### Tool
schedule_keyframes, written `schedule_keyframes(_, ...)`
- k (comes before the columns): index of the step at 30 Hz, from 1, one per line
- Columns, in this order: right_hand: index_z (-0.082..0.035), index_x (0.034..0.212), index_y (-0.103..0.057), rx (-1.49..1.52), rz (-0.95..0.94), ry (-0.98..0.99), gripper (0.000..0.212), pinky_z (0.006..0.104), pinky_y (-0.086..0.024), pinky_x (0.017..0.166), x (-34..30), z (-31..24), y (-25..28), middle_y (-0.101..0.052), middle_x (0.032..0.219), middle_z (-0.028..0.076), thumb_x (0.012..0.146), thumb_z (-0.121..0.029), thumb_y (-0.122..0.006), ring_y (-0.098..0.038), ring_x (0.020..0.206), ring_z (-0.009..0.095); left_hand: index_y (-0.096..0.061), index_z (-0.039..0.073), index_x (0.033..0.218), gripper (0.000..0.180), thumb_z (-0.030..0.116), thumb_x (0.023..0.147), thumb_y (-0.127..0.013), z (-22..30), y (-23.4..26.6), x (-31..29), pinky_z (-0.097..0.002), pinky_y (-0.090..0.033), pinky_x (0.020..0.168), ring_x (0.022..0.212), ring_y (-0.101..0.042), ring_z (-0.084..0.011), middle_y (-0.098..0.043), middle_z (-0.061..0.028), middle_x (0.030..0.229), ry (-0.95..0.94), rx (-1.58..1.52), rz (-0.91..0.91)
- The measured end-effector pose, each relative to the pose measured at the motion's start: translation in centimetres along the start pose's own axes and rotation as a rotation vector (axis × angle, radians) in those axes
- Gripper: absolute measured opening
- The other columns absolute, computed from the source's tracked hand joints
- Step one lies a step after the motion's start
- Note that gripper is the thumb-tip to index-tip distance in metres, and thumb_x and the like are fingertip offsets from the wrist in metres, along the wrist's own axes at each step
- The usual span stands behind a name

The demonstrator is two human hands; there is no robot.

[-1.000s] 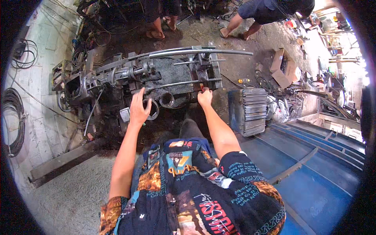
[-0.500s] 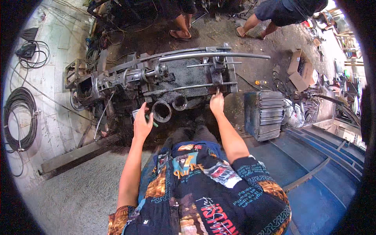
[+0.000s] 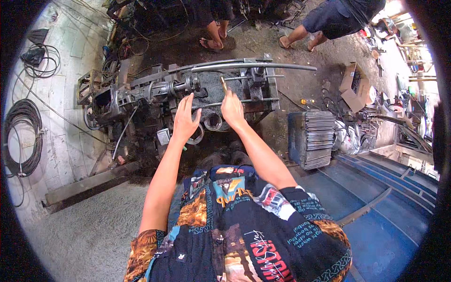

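Note:
My right hand (image 3: pixel 232 109) is closed around a short, narrow brass-coloured piece (image 3: pixel 223 84) that points up over the bed of the machine (image 3: pixel 162 89); its exact kind is too small to tell. Beside it, my left hand (image 3: pixel 186 120) has its fingers stretched out and seems to hold nothing. Its fingertips reach the near rod of the dark metal machine, just below a round shaft end (image 3: pixel 191 84). Dark grit covers the bed between the rods. Below my hands sit two round metal rings (image 3: pixel 213 122), the left one partly hidden by my left hand.
A long metal rod (image 3: pixel 282 66) juts past the machine's right end. Right of it stand a stack of metal plates (image 3: pixel 310 141) and a cardboard box (image 3: pixel 353 87). A coiled black cable (image 3: pixel 23 138) lies at far left. Two people's legs (image 3: pixel 216 35) are beyond the machine.
My right hand has moved left and forward from the machine's right end, carrying the brass-coloured piece. The left hand has risen from beside the rings to the near rod.

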State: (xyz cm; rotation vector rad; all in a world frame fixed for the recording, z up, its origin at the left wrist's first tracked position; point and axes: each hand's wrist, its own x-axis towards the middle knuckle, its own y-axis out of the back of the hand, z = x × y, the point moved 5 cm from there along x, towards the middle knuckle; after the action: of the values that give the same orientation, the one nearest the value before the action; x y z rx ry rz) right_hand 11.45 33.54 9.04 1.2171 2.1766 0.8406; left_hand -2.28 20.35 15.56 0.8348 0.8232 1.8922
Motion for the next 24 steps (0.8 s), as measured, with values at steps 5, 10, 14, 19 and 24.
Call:
schedule_keyframes(5,0.007,0.133,-0.044,-0.127,-0.11,-0.067,0.046,0.0531,-0.051,0.083,-0.6,0.9,-1.5,-0.061,0.101,0.033,0.089,-0.008,-0.044,-0.063,0.094,0.047,-0.04,0.001,0.141,0.06,0.017,0.089,-0.065,-1.3,0.7,-2.0,-0.0423,-0.041,0.103,0.122,-0.048,-0.0387,-0.05,-0.0238,0.131,0.054,0.018,-0.002)
schedule_keyframes(10,0.005,0.137,-0.041,-0.12,-0.245,-0.134,0.051,0.0561,-0.048,0.086,-2.0,3.0,-2.7,-0.061,0.099,0.034,0.088,-0.007,-0.041,-0.062,0.097,0.049,-0.041,0.0,0.139,0.06,0.016,0.087,-0.066,-2.4,1.3,-3.2,-0.0422,-0.042,0.102,0.12,-0.05,-0.0381,-0.052,-0.0227,0.128,0.109,-0.018,0.02)
schedule_keyframes(14,0.006,0.132,-0.046,-0.086,0.014,0.035,0.045,0.0543,-0.05,0.079,1.2,-0.8,-0.8,-0.061,0.097,0.033,0.09,-0.01,-0.044,-0.063,0.091,0.048,-0.04,0.0,0.14,0.061,0.015,0.086,-0.066,-2.4,1.0,-3.5,-0.0418,-0.042,0.101,0.119,-0.05,-0.0379,-0.052,-0.0225,0.127,0.092,-0.017,0.0)
schedule_keyframes(19,0.007,0.123,-0.05,-0.128,-0.037,-0.033,0.038,0.0521,-0.053,0.079,3.3,-1.4,-0.8,-0.062,0.099,0.032,0.088,-0.008,-0.047,-0.064,0.091,0.047,-0.038,0.001,0.141,0.062,0.017,0.088,-0.065,-2.4,0.4,-3.5,-0.0422,-0.042,0.102,0.12,-0.05,-0.0379,-0.052,-0.0225,0.129,0.092,-0.01,-0.037)
schedule_keyframes(24,0.008,0.109,-0.057,-0.17,-0.178,-0.071,0.03,0.0523,-0.053,0.079,2.2,-1.2,-0.9,-0.064,0.091,0.032,0.087,-0.01,-0.049,-0.064,0.089,0.047,-0.039,0.001,0.141,0.063,0.015,0.086,-0.066,-2.7,0.5,-3.7,-0.0415,-0.043,0.101,0.118,-0.051,-0.0379,-0.053,-0.0223,0.126,0.087,-0.032,-0.022)
